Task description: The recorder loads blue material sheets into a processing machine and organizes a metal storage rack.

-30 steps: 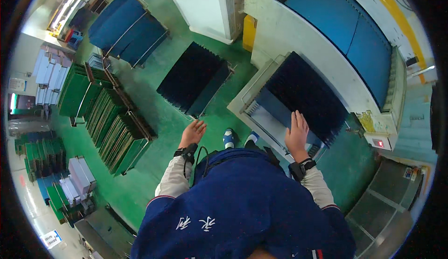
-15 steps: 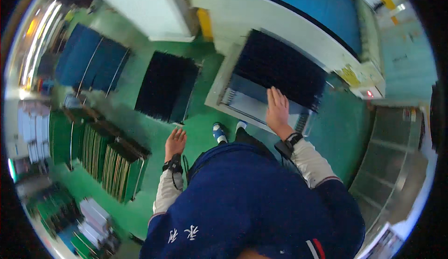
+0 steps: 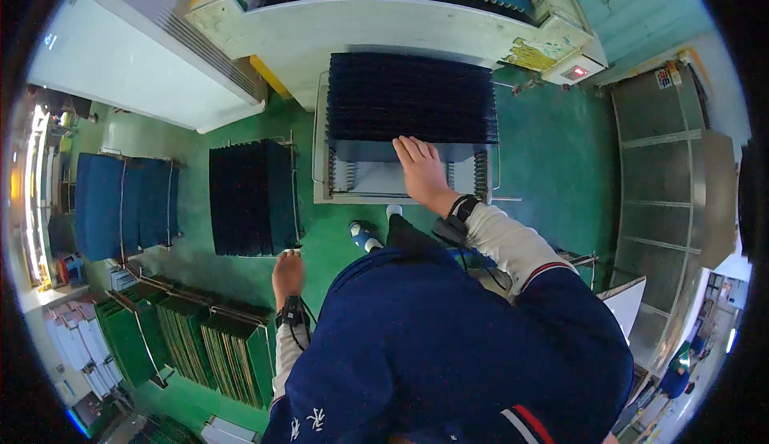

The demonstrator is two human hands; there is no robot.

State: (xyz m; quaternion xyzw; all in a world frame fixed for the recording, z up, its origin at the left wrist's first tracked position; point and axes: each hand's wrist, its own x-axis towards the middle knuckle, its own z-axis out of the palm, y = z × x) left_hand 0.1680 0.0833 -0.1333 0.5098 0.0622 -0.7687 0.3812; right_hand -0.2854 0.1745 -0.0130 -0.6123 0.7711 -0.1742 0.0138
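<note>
My right hand is stretched out flat, fingers extended, over the near edge of a row of dark blue-black panels. Whether the fingertips touch the panels is unclear. The panels stand closely packed in a pale slotted rack in front of a large machine. My left hand is down at the near right corner of a second rack's dark panels. Its fingers are foreshortened, so their grip does not show, nor whether they touch that rack's frame.
The white machine with a blue top stands ahead, its control box lit red. Blue panels and green boards stand in racks at left. A metal-framed cabinet is at right. The floor is green.
The view has turned, bringing the machine and its rack squarely ahead. My right hand stays by the panels' near edge. My left hand is now beside the second rack's corner, its fingers less visible.
</note>
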